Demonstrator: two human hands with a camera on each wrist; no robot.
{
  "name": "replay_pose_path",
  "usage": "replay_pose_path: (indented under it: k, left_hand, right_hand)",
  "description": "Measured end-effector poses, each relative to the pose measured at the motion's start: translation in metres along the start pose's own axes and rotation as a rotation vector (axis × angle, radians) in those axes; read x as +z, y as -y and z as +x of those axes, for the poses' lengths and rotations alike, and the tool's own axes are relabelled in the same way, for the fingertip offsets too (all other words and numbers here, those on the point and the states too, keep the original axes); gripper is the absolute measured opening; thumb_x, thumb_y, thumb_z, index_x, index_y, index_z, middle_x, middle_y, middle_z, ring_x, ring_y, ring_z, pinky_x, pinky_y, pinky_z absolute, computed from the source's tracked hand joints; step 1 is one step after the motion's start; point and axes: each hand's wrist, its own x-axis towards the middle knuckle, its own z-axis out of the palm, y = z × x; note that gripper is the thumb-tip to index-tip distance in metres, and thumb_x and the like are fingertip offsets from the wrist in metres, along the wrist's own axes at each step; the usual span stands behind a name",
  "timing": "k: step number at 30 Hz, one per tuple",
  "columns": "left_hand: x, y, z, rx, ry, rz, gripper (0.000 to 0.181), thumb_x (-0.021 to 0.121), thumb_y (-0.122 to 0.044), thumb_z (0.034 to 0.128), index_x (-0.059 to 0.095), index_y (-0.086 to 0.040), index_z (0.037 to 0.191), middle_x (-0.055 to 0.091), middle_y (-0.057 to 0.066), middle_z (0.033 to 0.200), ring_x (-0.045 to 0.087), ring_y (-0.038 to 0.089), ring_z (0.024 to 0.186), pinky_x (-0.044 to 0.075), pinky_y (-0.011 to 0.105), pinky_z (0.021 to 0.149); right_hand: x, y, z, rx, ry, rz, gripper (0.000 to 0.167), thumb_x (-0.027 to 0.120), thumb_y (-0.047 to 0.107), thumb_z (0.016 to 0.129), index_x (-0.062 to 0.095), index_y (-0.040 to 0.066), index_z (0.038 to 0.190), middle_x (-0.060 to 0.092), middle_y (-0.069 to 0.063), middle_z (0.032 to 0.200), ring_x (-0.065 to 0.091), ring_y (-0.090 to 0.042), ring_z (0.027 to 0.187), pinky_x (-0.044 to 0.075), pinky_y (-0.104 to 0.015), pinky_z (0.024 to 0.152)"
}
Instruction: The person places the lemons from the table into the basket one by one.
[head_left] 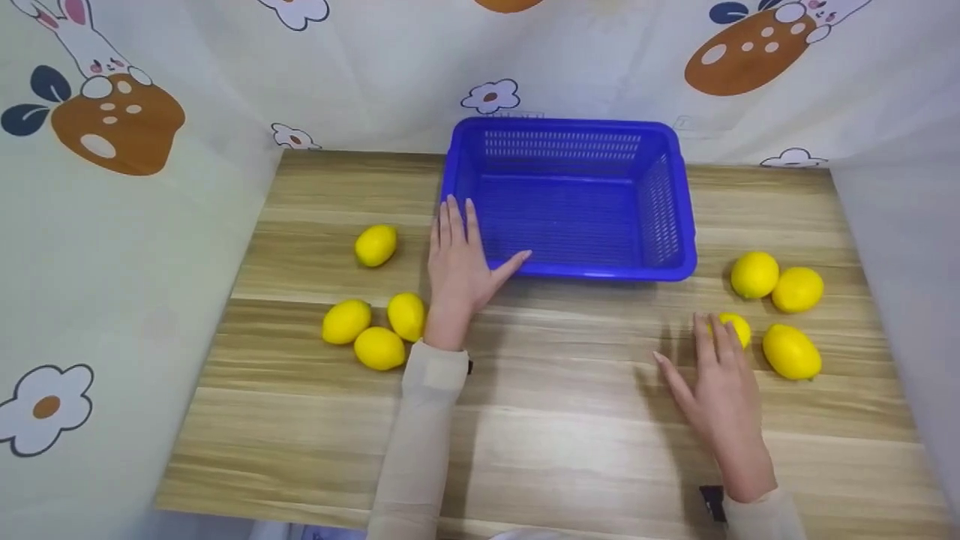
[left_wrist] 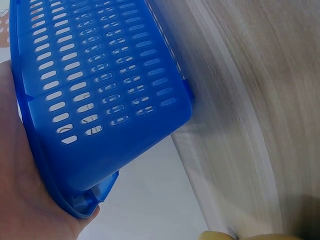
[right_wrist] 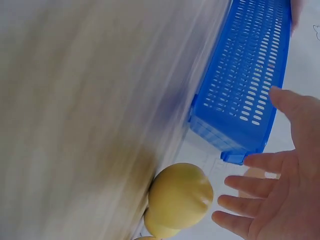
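Note:
A blue plastic basket [head_left: 570,271] with slotted walls stands at the back of the wooden table, and nothing lies inside it. My left hand [head_left: 459,270] rests on its near left corner, fingers straight along the left rim and thumb over the front rim. In the left wrist view that hand [left_wrist: 25,185] touches the basket's rim [left_wrist: 45,190]. My right hand [head_left: 724,397] hovers with spread fingers close to a lemon [head_left: 735,328], which it partly hides in the head view. The right wrist view shows the hand [right_wrist: 280,190] holding nothing, beside a lemon [right_wrist: 180,195].
More lemons lie right of the basket: one [head_left: 754,274], another [head_left: 798,290] and a third [head_left: 792,352]. Several sit on the left, among them a lone lemon [head_left: 376,245] and a lemon [head_left: 379,349] in a cluster. A patterned curtain [head_left: 375,75] hangs behind the table [head_left: 555,420].

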Motion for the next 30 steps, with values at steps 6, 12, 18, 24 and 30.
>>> replay_pose_path:
  k: [6,12,18,24,30]
  left_hand:
    - [-0.001,-0.001,0.000,0.000,0.008,0.016,0.118,0.042,-0.086,0.0935,0.006,-0.002,0.169,0.001,0.025,0.175,0.004,0.036,0.164,0.008,0.047,0.134]
    - [-0.001,-0.001,0.000,-0.004,0.013,0.014,0.118,0.042,-0.086,0.0935,0.006,-0.002,0.169,0.001,0.025,0.175,0.004,0.036,0.164,0.007,0.047,0.134]
    - [0.000,0.000,0.000,-0.001,0.007,-0.001,0.118,0.045,-0.085,0.0936,0.007,-0.001,0.169,0.001,0.026,0.175,0.005,0.037,0.164,0.008,0.048,0.134]
    - [0.000,0.000,-0.001,0.001,0.005,0.005,0.118,0.044,-0.085,0.0936,0.007,-0.001,0.169,0.002,0.026,0.175,0.005,0.037,0.164,0.008,0.047,0.134]
    - [0.000,0.000,0.000,-0.001,0.014,0.015,0.119,0.043,-0.086,0.0932,0.007,-0.002,0.169,0.001,0.026,0.175,0.004,0.036,0.164,0.006,0.046,0.134]
  right_hand:
    - [-0.008,-0.008,-0.005,0.069,0.009,-0.007,0.081,0.073,0.036,0.099,0.038,-0.009,0.158,0.037,-0.041,0.158,0.033,-0.061,0.146,0.030,-0.071,0.120]
    - [-0.015,-0.018,-0.003,0.094,0.043,0.003,0.083,0.072,0.035,0.101,0.034,-0.012,0.158,0.034,-0.043,0.158,0.032,-0.063,0.146,0.026,-0.070,0.123]
    - [-0.023,-0.031,0.003,0.081,0.113,0.023,0.085,0.075,0.028,0.100,0.030,-0.012,0.159,0.030,-0.042,0.160,0.030,-0.063,0.146,0.026,-0.073,0.120]
    - [-0.028,-0.049,0.012,0.011,0.176,0.066,0.089,0.082,0.021,0.094,0.031,-0.010,0.160,0.030,-0.042,0.160,0.032,-0.065,0.143,0.028,-0.078,0.115]
    - [-0.032,-0.063,0.021,-0.041,0.233,0.068,0.092,0.086,0.017,0.089,0.033,-0.010,0.159,0.031,-0.042,0.159,0.035,-0.065,0.140,0.033,-0.080,0.109]
